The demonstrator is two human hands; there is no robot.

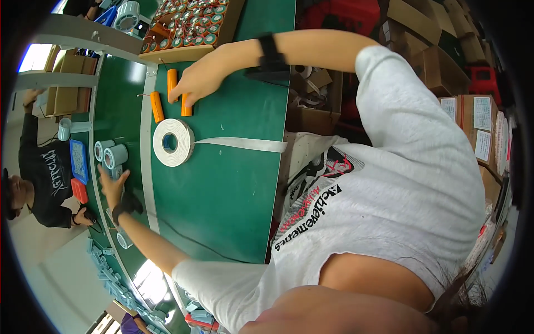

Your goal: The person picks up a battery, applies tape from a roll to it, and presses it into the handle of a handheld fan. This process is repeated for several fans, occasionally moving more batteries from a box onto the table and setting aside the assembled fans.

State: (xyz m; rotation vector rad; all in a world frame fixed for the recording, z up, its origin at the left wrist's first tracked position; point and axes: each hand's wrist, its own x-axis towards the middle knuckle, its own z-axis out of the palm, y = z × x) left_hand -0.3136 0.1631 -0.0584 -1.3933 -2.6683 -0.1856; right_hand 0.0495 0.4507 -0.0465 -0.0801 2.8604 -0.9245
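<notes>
In the head view, the right hand (201,82) reaches in from the upper right and hangs over three orange cylinders in the upper left of the frame, fingers pointing downward. The short cylinder (187,111) lies directly under the fingertips, its upper end covered by them; the long cylinder (172,79) is just beside it, overlapped by another finger at its lower part. Whether this hand grasps either one or merely rests on them, I cannot tell. The tilted cylinder (157,108), with a thin wire at its upper end, lies apart from the fingers, a little to their left. Just below the three, a roll of white tape (161,149) lies flat on the green table (222,192), a loose strip running from it to the table's edge near the frame's middle. The left hand (113,187), left of centre, is released, its fingers spread, near the pale blue plastic housings (115,156); I cannot tell whether it touches them. Above the right hand, along the top edge, a cardboard tray (183,54) holds rows of round-ended cells (192,25). At the far left is a person in a black top (47,170), near a blue tray (79,161).
</notes>
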